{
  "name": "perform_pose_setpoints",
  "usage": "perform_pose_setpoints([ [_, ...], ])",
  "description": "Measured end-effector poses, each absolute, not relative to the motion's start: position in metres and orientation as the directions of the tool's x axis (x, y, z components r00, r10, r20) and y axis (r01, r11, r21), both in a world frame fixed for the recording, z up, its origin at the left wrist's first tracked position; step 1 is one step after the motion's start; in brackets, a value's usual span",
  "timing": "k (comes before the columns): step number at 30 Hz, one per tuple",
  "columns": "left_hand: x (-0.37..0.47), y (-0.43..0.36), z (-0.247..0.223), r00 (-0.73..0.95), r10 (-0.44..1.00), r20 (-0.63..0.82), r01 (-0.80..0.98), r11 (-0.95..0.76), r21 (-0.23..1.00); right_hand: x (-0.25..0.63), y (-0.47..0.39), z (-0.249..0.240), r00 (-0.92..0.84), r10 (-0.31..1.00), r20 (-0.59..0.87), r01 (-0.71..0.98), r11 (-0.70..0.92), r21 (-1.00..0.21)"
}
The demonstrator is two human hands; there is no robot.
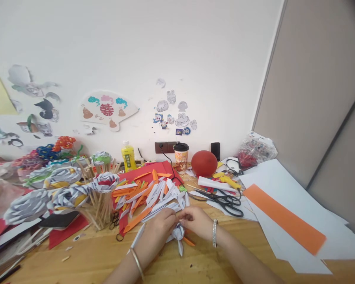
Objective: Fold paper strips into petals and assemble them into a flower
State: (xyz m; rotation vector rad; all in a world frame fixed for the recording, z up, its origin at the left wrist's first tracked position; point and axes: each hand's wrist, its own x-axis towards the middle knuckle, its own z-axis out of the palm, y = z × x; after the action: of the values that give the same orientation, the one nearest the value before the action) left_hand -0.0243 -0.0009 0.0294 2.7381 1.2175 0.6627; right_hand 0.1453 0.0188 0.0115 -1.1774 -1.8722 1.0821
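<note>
Low over the wooden table, my left hand (159, 230) and my right hand (197, 221) meet at a folded white paper piece (178, 233). Both hands are closed on it, with the fingertips partly hidden. Its pointed lower end hangs toward me, and an orange folded strip (188, 240) sticks out beside it. Just beyond my fingers lies a pile of folded white strips (162, 193) mixed with orange folded strips (139, 193). Black-handled scissors (225, 200) rest to the right of my right hand.
Bundled wooden sticks (99, 205) and woven paper pieces (68, 195) crowd the left. Behind stand a yellow bottle (128, 156), a lidded cup (181, 158) and a red balloon (204, 163). White sheets (284, 232) and an orange paper strip (284, 219) cover the right.
</note>
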Motion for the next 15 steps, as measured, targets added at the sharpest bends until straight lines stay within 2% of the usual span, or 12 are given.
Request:
perform_pose_setpoints([
  [3, -0.024, -0.002, 0.03, 0.608, 0.727, 0.32, 0.697, -0.681, 0.223, 0.142, 0.019, 0.011, -0.338, 0.937, 0.092, 0.322, 0.207, -0.924],
  [8, -0.023, -0.002, 0.032, 0.571, 0.776, 0.268, 0.715, -0.63, 0.302, 0.14, 0.013, 0.019, -0.294, 0.936, 0.196, 0.537, 0.331, -0.776],
  [15, -0.019, -0.002, 0.036, 0.516, 0.825, 0.23, 0.717, -0.563, 0.41, 0.138, 0.012, 0.02, -0.291, 0.937, 0.193, 0.617, 0.338, -0.711],
])
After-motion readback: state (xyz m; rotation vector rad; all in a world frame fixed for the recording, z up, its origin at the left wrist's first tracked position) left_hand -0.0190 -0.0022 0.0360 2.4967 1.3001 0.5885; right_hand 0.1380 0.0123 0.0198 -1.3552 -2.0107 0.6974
